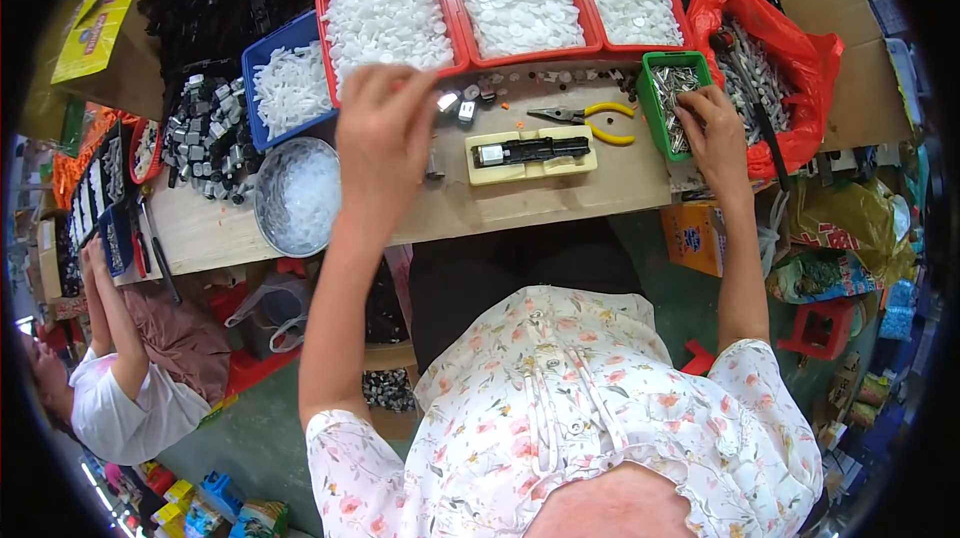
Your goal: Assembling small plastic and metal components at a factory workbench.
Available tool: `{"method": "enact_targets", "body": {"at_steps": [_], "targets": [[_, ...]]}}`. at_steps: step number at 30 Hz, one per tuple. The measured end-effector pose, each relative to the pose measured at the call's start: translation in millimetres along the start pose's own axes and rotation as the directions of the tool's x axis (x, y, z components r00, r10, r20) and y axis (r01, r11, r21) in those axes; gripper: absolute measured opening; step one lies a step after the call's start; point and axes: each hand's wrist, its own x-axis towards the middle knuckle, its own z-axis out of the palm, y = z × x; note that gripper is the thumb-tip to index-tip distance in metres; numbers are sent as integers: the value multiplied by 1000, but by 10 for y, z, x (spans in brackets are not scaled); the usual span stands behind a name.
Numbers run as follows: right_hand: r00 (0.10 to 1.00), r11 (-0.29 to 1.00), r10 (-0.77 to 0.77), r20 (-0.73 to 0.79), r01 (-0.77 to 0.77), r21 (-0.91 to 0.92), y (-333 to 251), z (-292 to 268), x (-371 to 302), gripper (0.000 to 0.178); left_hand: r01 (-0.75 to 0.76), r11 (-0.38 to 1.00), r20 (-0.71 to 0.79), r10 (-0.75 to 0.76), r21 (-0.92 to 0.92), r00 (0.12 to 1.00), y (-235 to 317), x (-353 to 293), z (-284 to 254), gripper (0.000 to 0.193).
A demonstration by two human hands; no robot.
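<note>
My left hand [383,143], slightly blurred, is raised in front of a red tray [322,28] of small white plastic parts; thumb and fingertips are drawn together, and anything between them cannot be made out. On the right, my right hand [718,128] dips into a green tray [655,60] of thin metal pins [676,83]. Its fingertips are pinched among the pins; what they grip is hidden. Between the hands a cream holder [530,174] lies on the table, with a long black part [550,149] and a silver motor-like block [492,155] in it.
Yellow-handled pliers [585,118] lie behind the holder. Two more red trays [597,33] stand at the back, beside a red bag [822,58] of metal parts. Leftward are a blue tray [250,68], a metal bowl [262,208] and piled small motors [205,133]. A co-worker [140,378] sits far left.
</note>
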Motion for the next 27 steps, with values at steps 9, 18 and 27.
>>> {"method": "enact_targets", "body": {"at_steps": [9,18,27], "targets": [[1000,999,11,-10,-11,37,44,48,65,8,-138,936,37,133,324,990,-578,680,364,6],[994,892,107,38,-113,437,-143,-147,51,9,-27,993,-65,35,115,997,-283,661,231,8],[987,646,-135,86,22,763,-1230,35,230,10,578,63,452,-557,-813,696,569,-226,366,12]]}}
